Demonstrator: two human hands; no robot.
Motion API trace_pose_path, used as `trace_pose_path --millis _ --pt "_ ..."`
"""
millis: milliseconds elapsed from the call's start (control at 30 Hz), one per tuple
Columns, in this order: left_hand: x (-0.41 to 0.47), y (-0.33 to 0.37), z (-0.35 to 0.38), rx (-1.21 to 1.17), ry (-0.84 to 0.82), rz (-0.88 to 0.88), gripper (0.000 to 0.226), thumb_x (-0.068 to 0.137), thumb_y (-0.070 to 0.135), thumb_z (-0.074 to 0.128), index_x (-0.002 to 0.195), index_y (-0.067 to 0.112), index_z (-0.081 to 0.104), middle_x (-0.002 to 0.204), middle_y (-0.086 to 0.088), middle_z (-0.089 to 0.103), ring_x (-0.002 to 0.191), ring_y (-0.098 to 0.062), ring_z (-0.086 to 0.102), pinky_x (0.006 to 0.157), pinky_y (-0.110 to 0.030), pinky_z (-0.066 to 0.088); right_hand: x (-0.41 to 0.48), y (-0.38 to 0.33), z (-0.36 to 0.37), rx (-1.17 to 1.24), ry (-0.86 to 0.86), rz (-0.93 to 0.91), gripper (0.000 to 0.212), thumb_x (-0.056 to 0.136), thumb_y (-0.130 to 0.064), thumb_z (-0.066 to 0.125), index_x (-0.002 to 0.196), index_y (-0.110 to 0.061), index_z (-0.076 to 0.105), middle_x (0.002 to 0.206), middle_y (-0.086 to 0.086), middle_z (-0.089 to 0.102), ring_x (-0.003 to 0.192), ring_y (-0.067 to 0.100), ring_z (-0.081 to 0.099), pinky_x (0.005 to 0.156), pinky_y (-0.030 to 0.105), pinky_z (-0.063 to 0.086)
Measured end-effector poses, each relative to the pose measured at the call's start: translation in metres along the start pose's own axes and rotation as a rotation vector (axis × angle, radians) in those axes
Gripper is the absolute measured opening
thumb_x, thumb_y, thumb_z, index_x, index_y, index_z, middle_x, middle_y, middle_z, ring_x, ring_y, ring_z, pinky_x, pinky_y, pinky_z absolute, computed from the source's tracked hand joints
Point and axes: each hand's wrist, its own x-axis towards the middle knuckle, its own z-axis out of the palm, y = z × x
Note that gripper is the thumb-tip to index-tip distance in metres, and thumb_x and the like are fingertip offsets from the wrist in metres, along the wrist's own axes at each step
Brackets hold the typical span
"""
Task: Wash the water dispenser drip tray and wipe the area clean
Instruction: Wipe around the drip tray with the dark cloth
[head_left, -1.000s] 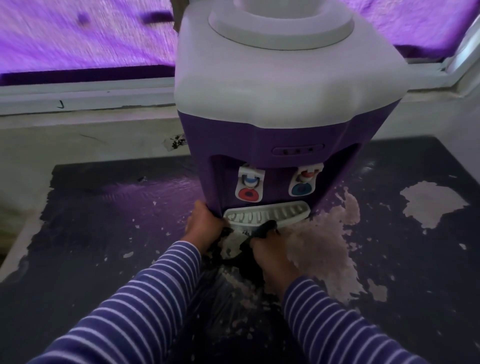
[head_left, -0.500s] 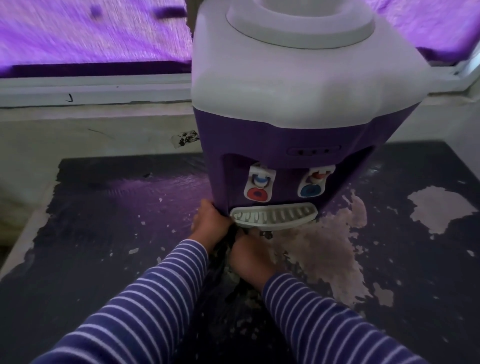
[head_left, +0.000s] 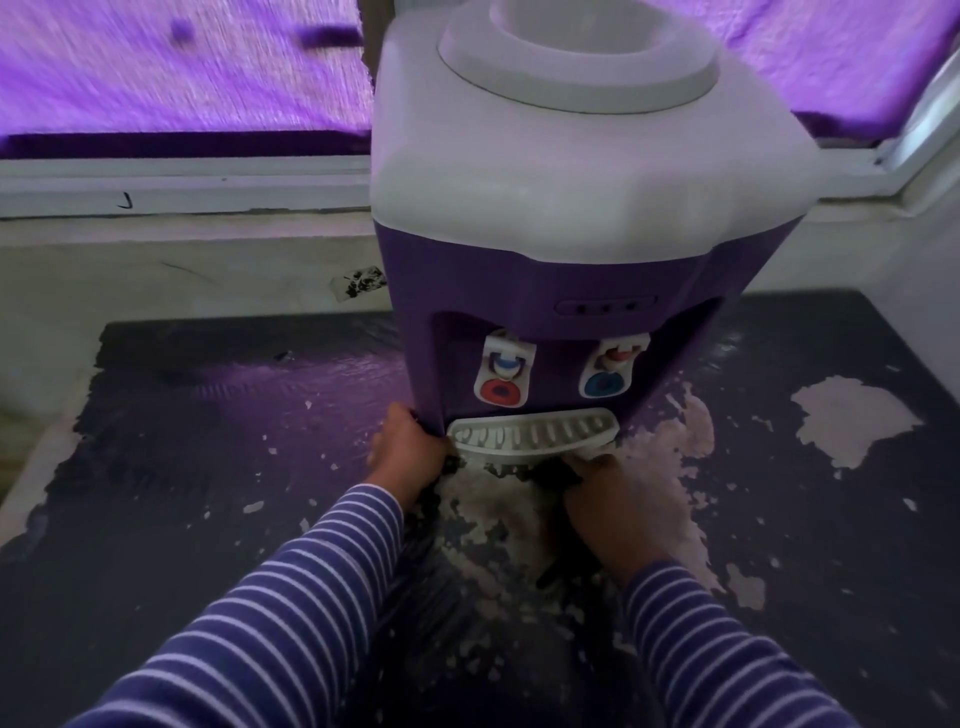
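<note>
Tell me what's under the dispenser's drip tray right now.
A dark cloth, gripped by the right hand, pokes out beneath the front edge of the drip tray, over peeled tabletop. The spot directly underneath is covered.

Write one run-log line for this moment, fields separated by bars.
left hand: grips dispenser corner | right hand: holds dark cloth below drip tray | drip tray: in place

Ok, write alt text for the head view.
Two hands in striped sleeves work at the foot of a purple and white dispenser: the left hand grips its lower corner, the right hand holds a dark cloth just below the white tray. The dark table is peeling in pale patches.
</note>
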Motion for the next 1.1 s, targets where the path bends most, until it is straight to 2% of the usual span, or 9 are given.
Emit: trace_pose_path --millis 100,200,433,600,733,800,867,967,1100 --pt "0.000 0.000 -0.001 0.003 -0.010 0.007 0.053 0.063 0.050 0.070 0.099 0.026 0.041 0.102 -0.011 0.064 0.089 -0.036 0.062 0.084 -0.049 0.052 0.005 0.013 -0.014 0.287 0.133 0.175 0.037 0.084 -0.004 0.043 0.107 -0.021 0.067 0.095 0.007 0.070 0.073 0.016 0.061 0.065 0.030 0.052" --pt "-0.001 0.000 0.000 0.004 -0.010 0.019 0.052 0.064 0.049 0.071 0.099 0.026 0.040 0.103 -0.011 0.062 0.091 -0.035 0.060 0.084 -0.049 0.052 0.003 0.014 -0.023 0.622 0.230 0.244 0.041 0.083 -0.001 0.041 0.105 -0.026 0.065 0.100 0.006 0.067 0.080 0.016 0.061 0.065 0.028 0.050" --pt "-0.001 -0.001 0.001 -0.037 -0.012 0.033 0.056 0.062 0.048 0.076 0.102 0.028 0.040 0.106 -0.009 0.062 0.092 -0.033 0.060 0.083 -0.048 0.053 -0.017 -0.014 0.003 0.428 -0.039 0.069 0.053 0.088 -0.007 0.050 0.138 -0.024 0.046 0.130 0.007 0.054 0.111 0.023 0.053 0.095 0.030 0.042" --pt "-0.001 -0.001 -0.001 -0.018 -0.021 0.033 0.053 0.065 0.047 0.073 0.101 0.028 0.039 0.107 -0.011 0.062 0.092 -0.035 0.060 0.083 -0.050 0.053 -0.002 0.001 -0.019 0.795 0.283 0.182 0.043 0.089 -0.009 0.049 0.119 -0.040 0.051 0.113 -0.003 0.061 0.093 0.007 0.059 0.072 0.015 0.044" --pt "-0.002 -0.001 -0.001 -0.005 -0.017 0.040 0.054 0.066 0.048 0.073 0.103 0.028 0.040 0.108 -0.010 0.062 0.094 -0.035 0.060 0.085 -0.049 0.052 0.001 -0.009 -0.012 0.427 0.207 0.137 0.056 0.085 -0.035 0.060 0.136 -0.032 0.038 0.135 0.001 0.048 0.120 0.024 0.049 0.101 0.041 0.045" --pt "-0.001 -0.002 -0.001 -0.007 -0.016 0.041 0.053 0.066 0.047 0.073 0.104 0.027 0.041 0.106 -0.009 0.063 0.092 -0.034 0.061 0.084 -0.049 0.053 -0.006 -0.024 0.007 0.259 0.114 -0.076 0.061 0.085 -0.024 0.062 0.142 -0.021 0.040 0.148 0.007 0.033 0.134 0.025 0.035 0.112 0.038 0.033" --pt "-0.001 -0.002 -0.001 -0.010 -0.021 0.041 0.054 0.067 0.046 0.074 0.105 0.026 0.042 0.107 -0.008 0.062 0.093 -0.033 0.061 0.084 -0.049 0.053 -0.007 -0.033 0.019 0.245 0.026 -0.232 0.056 0.085 -0.009 0.059 0.140 -0.015 0.045 0.151 0.009 0.031 0.138 0.025 0.031 0.114 0.030 0.028" --pt "-0.001 -0.002 -0.002 0.009 -0.021 0.043 0.052 0.068 0.045 0.073 0.105 0.026 0.042 0.107 -0.007 0.062 0.093 -0.032 0.061 0.085 -0.048 0.052 0.006 -0.027 0.011 0.401 0.056 -0.090 0.057 0.086 -0.003 0.055 0.140 -0.017 0.045 0.148 0.010 0.039 0.133 0.025 0.040 0.106 0.023 0.029" --pt "0.000 -0.002 -0.002 0.021 -0.018 0.046 0.053 0.069 0.044 0.073 0.106 0.024 0.043 0.108 -0.008 0.063 0.095 -0.033 0.060 0.086 -0.049 0.051 0.004 -0.027 0.010 0.342 0.109 -0.042 0.061 0.085 -0.003 0.054 0.143 -0.015 0.041 0.150 0.012 0.037 0.135 0.027 0.038 0.111 0.034 0.033"
